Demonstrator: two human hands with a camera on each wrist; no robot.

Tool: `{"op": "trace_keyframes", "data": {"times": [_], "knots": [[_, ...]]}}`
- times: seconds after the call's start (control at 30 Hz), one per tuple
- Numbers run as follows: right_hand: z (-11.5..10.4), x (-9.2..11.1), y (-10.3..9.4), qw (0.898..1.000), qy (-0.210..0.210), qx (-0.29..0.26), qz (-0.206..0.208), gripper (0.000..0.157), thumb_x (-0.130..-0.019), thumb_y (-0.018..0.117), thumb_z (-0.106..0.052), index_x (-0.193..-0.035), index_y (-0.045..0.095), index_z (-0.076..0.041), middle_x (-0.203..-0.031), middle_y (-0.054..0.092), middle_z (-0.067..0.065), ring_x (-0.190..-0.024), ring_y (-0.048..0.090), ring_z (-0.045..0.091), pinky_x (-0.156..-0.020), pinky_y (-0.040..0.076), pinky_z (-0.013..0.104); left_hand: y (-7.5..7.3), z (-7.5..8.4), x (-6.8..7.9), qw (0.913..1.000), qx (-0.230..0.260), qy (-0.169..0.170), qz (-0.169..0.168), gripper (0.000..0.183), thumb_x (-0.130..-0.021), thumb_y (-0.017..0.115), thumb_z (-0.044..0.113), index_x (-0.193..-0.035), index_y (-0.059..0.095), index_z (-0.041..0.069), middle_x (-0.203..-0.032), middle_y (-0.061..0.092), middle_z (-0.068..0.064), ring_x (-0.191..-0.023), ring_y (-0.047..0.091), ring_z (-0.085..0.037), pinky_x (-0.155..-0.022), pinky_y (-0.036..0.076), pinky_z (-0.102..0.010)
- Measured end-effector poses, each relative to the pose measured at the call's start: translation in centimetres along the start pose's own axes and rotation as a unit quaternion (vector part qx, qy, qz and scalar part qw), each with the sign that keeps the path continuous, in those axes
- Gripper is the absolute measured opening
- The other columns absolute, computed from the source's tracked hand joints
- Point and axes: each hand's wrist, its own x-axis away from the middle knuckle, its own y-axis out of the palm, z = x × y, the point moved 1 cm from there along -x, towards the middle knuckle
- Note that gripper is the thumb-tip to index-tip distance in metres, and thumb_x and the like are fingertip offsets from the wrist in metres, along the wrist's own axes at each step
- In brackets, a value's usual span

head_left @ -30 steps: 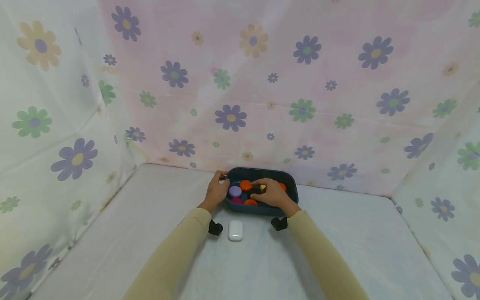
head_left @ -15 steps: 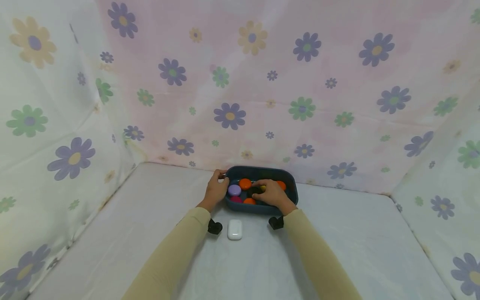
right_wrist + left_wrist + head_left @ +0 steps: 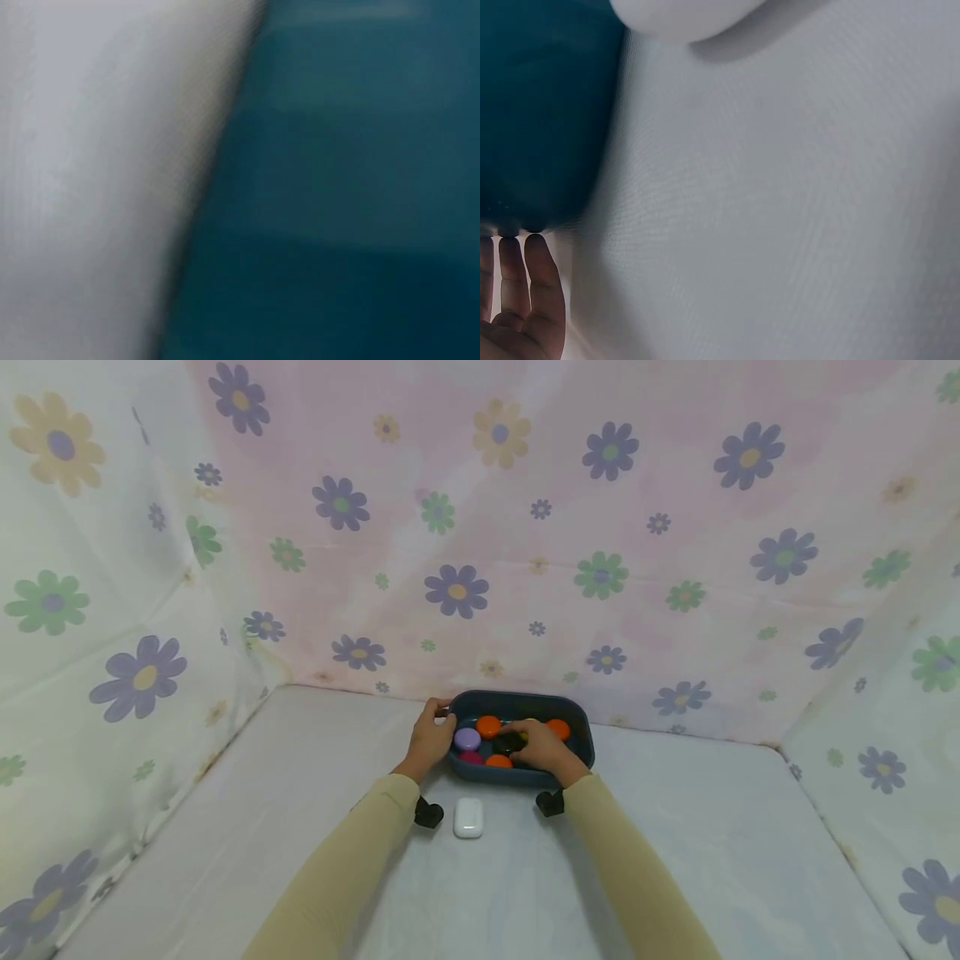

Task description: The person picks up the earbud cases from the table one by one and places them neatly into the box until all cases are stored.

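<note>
Bin [image 3: 487,775] and right hand [image 3: 546,748] set the relation we attend to: the hand comes in over the near wall, and the black piece [image 3: 507,742] lies inside, just left of its palm, between thumb and forefinger. We see those two bent round it, parted by about its own thickness, so we judge it pinched; the right wrist view shows only blurred bin and table [image 3: 480,893], so we cannot tell how firmly. Its long axis seems to run roughly with the bin's length, left to right, though we cannot be sure at this size. The right hand is clearly nearer; between the black piece and the left hand [image 3: 430,739] we find the lilac disc [image 3: 467,739] and the bin's left end. There, in the left wrist view, we see fairly straight fingers touching the outside of the bin with their tips. An orange disc [image 3: 489,727] lies just beyond the black piece, another nearer us.
</note>
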Motion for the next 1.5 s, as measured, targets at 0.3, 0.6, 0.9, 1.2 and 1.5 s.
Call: {"op": "trace_keyframes", "data": {"times": [0.3, 0.6, 0.9, 1.2, 1.5], "knots": [[0.1, 0.2, 0.6, 1.0, 0.016, -0.014, 0.0, 0.041, -0.082, 0.074, -0.008, -0.121, 0.067, -0.02, -0.134, 0.056, 0.008, -0.122, 0.05, 0.028, -0.105, 0.041, 0.048, 0.0, -0.9, -0.1, 0.9999, 0.004, -0.014, -0.003, 0.033, -0.097, 0.049, 0.022, -0.13, 0.05, 0.016, -0.13, 0.053, -0.014, -0.118, 0.049, -0.031, -0.098, 0.041, -0.046], [-0.1, 0.5, 0.0, 0.996, -0.023, -0.064, 0.059, 0.039, -0.08, 0.078, -0.019, -0.117, 0.067, -0.016, -0.121, 0.064, 0.006, -0.114, 0.057, 0.026, -0.1, 0.045, 0.046, -0.3, -0.7, 0.0, 0.9996, 0.023, -0.015, -0.005, 0.032, -0.098, 0.048, 0.023, -0.13, 0.05, 0.018, -0.131, 0.052, -0.013, -0.117, 0.049, -0.032, -0.096, 0.042, -0.045], [-0.5, 0.7, -0.2, 0.992, -0.039, -0.089, 0.081, 0.04, -0.079, 0.078, -0.018, -0.117, 0.065, -0.018, -0.122, 0.063, 0.008, -0.099, 0.061, 0.025, -0.087, 0.052, 0.04, -0.6, -0.7, -0.2, 0.9995, 0.019, -0.021, -0.01, 0.032, -0.099, 0.048, 0.024, -0.13, 0.049, 0.019, -0.132, 0.051, -0.013, -0.119, 0.047, -0.032, -0.097, 0.042, -0.046], [-1.3, 1.4, -1.0, 0.981, -0.087, -0.093, 0.143, 0.043, -0.079, 0.078, -0.017, -0.119, 0.065, -0.013, -0.12, 0.063, 0.009, -0.098, 0.064, 0.025, -0.081, 0.054, 0.039, -0.1, -0.5, -0.3, 0.9998, 0.006, -0.014, -0.008, 0.032, -0.095, 0.05, 0.024, -0.127, 0.051, 0.02, -0.127, 0.056, -0.014, -0.112, 0.051, -0.03, -0.092, 0.043, -0.042], [-2.5, 3.2, -2.0, 0.987, -0.077, -0.067, 0.124, 0.043, -0.078, 0.079, -0.022, -0.119, 0.067, -0.016, -0.118, 0.065, 0.007, -0.096, 0.065, 0.023, -0.081, 0.055, 0.037, 0.3, -0.5, -0.6, 0.9996, -0.018, -0.02, -0.009, 0.033, -0.095, 0.049, 0.027, -0.128, 0.051, 0.023, -0.127, 0.056, -0.012, -0.11, 0.051, -0.029, -0.094, 0.043, -0.042]]}}
